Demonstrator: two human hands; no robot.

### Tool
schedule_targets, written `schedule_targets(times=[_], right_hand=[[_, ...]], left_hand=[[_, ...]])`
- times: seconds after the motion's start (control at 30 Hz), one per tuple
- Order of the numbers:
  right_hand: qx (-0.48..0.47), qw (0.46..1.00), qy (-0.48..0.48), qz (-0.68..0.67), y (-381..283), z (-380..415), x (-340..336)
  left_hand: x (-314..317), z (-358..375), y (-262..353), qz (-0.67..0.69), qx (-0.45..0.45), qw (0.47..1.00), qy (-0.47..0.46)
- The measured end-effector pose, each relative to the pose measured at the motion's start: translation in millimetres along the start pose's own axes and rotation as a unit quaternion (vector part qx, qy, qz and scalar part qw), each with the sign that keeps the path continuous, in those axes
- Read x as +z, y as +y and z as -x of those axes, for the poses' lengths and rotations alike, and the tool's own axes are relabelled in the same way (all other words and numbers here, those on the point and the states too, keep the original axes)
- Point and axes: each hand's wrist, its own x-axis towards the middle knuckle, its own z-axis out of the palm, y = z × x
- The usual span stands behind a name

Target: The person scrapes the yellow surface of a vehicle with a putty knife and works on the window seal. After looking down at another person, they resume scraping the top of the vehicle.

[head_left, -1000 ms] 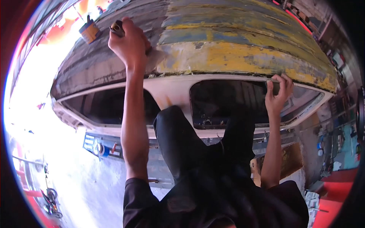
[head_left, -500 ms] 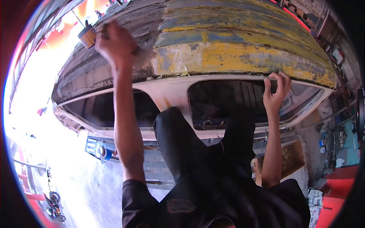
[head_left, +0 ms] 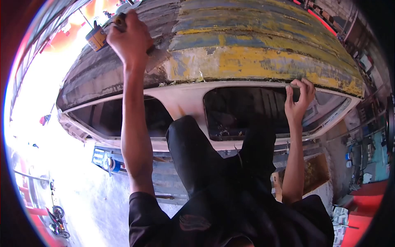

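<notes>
My left hand (head_left: 131, 39) is closed around a dark-handled tool (head_left: 119, 21) that looks like a scraper. Its far end, beside the wrist, is too blurred to make out fully. The hand is over the dull grey-brown part of a vehicle roof (head_left: 103, 78); to its right the roof keeps worn, patchy yellow paint (head_left: 255, 61). My right hand (head_left: 300, 99) rests on the roof's lower edge above a side window (head_left: 238, 111), fingers curled over the rim and thumb below, gripping it. A yellow and dark container (head_left: 96, 39) stands just left of my left hand.
My knees (head_left: 187, 131) press near the pale window pillar (head_left: 191, 103). Below are grey planks (head_left: 164, 177) and an open brown box (head_left: 317, 171). A motorcycle (head_left: 57, 222) is far off at lower left. Red panels (head_left: 366, 206) and clutter line the right.
My left hand has moved up and slightly farther across the roof with the scraper. My right hand keeps its hold on the roof edge.
</notes>
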Motion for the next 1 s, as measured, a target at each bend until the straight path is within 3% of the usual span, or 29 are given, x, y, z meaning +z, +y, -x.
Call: schedule_targets(times=[0.07, 0.1, 0.23, 0.33, 0.37, 0.47, 0.6, 0.63, 0.73, 0.77, 0.87, 0.9, 1.0], right_hand=[[-0.006, 1.000, 0.001, 0.002, 1, -3, 0], [-0.011, 1.000, 0.003, 0.002, 2, -3, 0], [-0.004, 1.000, 0.002, 0.005, 1, -1, 1], [0.001, 1.000, -0.006, 0.012, -1, -1, -1], [-0.003, 1.000, -0.001, 0.012, 1, -4, 0], [-0.009, 1.000, 0.002, 0.012, 2, -1, 1], [0.001, 1.000, -0.002, 0.005, 1, 2, 0], [0.001, 1.000, 0.000, 0.001, 1, 0, 2], [-0.007, 1.000, 0.007, -0.004, 1, -1, 2], [-0.006, 1.000, 0.004, 0.002, 2, 0, 1], [-0.004, 1.000, -0.001, 0.007, 2, 0, 0], [-0.003, 1.000, 0.002, 0.002, 2, 0, 1], [-0.003, 1.000, 0.002, -0.001, 1, -1, 2]], left_hand=[[9, 10, -26, -0.071, 0.025, 0.997, 0.005], [7, 18, -22, -0.013, -0.061, 0.998, -0.025], [-11, 2, 1, 0.076, -0.006, 0.993, 0.086], [-9, -3, -26, 0.020, 0.023, 0.989, 0.146], [4, 14, -31, 0.041, 0.021, 0.992, 0.114], [6, 16, -19, 0.024, 0.089, 0.987, 0.133], [-7, 4, -30, 0.075, 0.061, 0.983, 0.156], [9, 21, -26, 0.001, 0.058, 0.989, 0.136], [7, 20, -17, 0.024, 0.089, 0.985, 0.148], [-1, 15, -9, 0.109, 0.031, 0.982, 0.152], [-1, 7, -28, 0.050, 0.069, 0.978, 0.190], [10, 26, -20, 0.057, 0.021, 0.988, 0.142], [9, 23, -17, 0.033, 0.075, 0.988, 0.132]])
